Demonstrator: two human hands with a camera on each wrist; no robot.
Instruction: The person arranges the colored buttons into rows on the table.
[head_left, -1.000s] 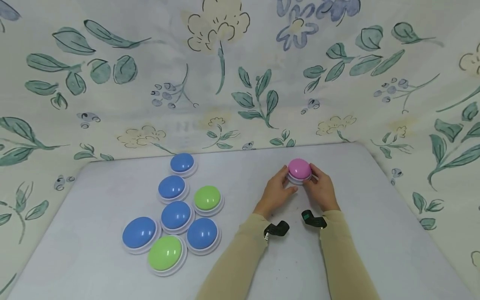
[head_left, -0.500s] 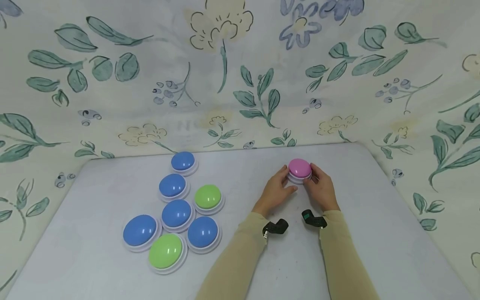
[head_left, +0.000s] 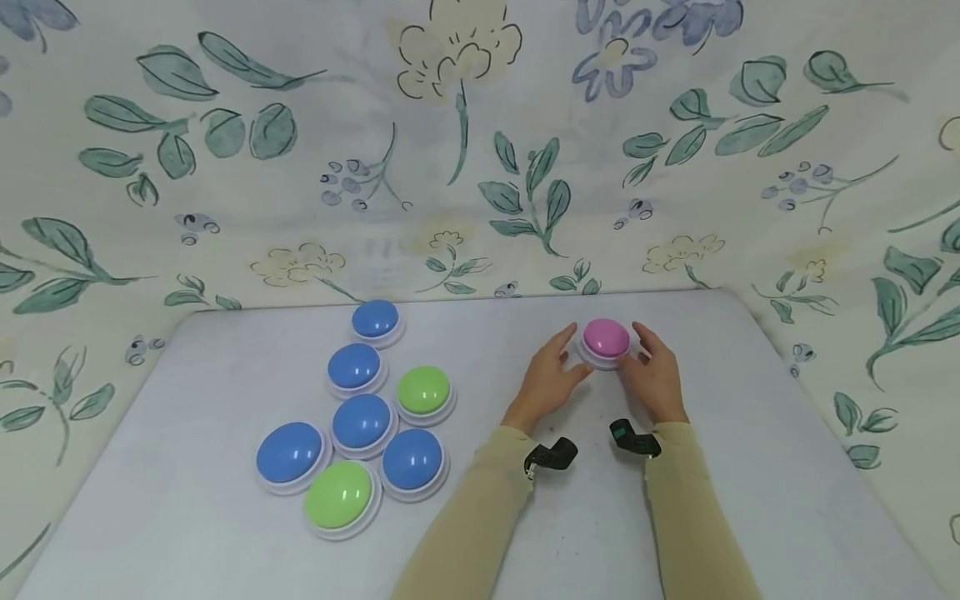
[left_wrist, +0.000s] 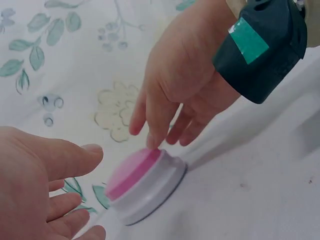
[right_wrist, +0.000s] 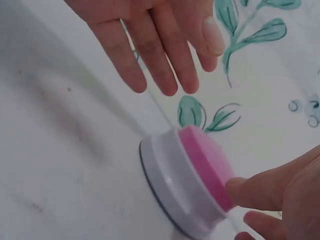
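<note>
A pink push button [head_left: 606, 338] with a white round base sits flat on the table near its back edge. My left hand [head_left: 546, 375] is just left of the button with fingers spread and apart from it; the left wrist view shows a gap between this hand [left_wrist: 45, 185] and the base. On the other side is my right hand [head_left: 654, 375], fingers loosely extended. In the right wrist view the right thumb [right_wrist: 255, 192] overlaps the pink dome's edge; whether it touches cannot be told. Neither hand grips anything.
On the left of the white table [head_left: 225, 367] stands a group of blue buttons [head_left: 363, 421] with a green button [head_left: 423, 389] and another green button [head_left: 339, 495] among them. Floral cloth [head_left: 420, 192] hangs behind the table.
Both hands have loosened from the pink button and their fingers have spread outward from its sides. The button stays on the table. The head view has shifted slightly.
</note>
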